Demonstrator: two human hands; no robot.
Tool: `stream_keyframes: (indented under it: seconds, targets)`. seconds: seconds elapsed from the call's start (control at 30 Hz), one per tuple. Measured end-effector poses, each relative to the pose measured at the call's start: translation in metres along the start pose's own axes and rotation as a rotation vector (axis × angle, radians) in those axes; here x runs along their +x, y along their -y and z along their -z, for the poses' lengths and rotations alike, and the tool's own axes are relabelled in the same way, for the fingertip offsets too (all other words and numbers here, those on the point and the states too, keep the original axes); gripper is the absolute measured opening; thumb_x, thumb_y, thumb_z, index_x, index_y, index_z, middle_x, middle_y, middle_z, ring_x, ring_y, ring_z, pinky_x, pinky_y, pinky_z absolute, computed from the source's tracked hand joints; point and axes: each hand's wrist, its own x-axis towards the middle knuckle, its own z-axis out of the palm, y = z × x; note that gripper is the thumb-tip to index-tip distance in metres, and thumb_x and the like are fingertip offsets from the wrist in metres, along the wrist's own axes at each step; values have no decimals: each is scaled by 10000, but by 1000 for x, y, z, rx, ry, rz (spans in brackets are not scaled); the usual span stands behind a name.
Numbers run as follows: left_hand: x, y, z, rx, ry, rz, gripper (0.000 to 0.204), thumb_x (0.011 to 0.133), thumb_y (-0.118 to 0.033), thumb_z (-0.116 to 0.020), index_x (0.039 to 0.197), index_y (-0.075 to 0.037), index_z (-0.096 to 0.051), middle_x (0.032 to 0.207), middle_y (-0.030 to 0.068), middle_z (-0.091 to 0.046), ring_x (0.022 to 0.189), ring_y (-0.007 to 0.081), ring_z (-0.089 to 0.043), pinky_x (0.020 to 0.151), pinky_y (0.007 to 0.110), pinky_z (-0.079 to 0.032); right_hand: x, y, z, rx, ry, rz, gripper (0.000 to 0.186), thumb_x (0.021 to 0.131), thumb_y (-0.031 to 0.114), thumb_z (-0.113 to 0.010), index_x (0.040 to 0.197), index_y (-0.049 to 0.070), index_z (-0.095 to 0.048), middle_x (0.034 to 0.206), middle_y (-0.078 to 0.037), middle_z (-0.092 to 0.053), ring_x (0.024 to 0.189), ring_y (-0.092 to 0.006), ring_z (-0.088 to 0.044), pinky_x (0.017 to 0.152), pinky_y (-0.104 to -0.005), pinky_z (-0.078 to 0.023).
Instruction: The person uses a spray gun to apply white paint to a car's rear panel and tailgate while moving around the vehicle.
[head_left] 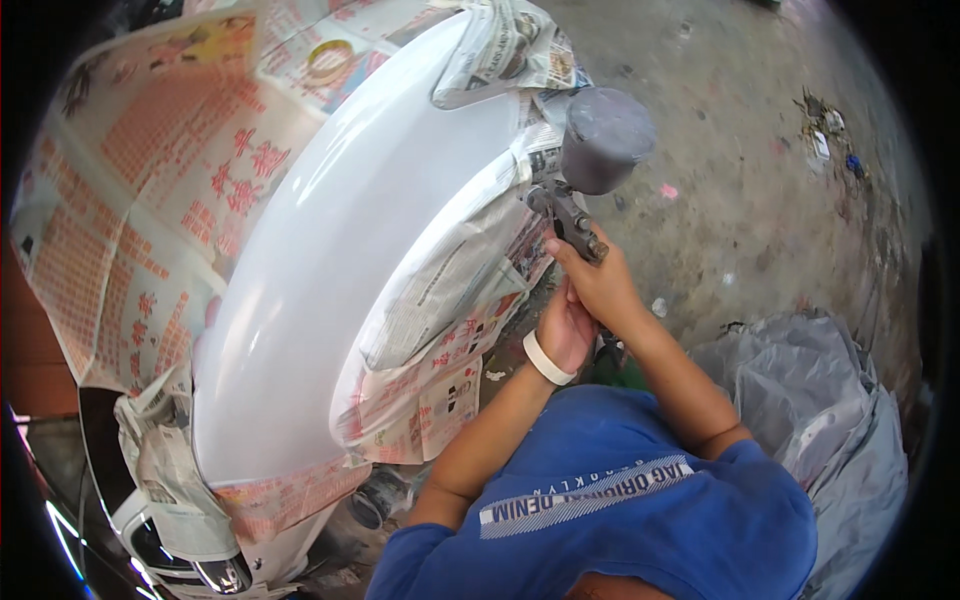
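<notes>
A rough concrete floor, stained and littered with small scraps, spreads across the right of the view, and a crumpled grey plastic sheet lies on it at the lower right. To the left stands a glossy white car panel, curved and bare, with newspaper taped over the bodywork all around it and along its right edge. A headlamp shows at the lower left, partly wrapped in paper.

The person, in a blue shirt, holds a spray gun just beside the panel's masked right edge; its grey cup sits on top. The right hand is closed around the gun's handle. The left hand, with a white band at the wrist, presses against the right hand from below, so both hands are together; whether it also grips the gun itself cannot be told.
</notes>
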Motion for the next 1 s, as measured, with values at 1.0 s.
stream_keyframes:
  seconds: [1.0]
  targets:
    - [149, -18, -40, -29, 59, 67, 472, 1011, -302, -347, 1393, -68, -493, 1429, 108, -545, 1294, 285, -531, 1084, 479, -417, 127, 41, 64, -580, -9, 238, 469, 900, 405, -737, 1232, 105, -601, 959, -262, -699, 919, -488, -652, 760, -490, -515]
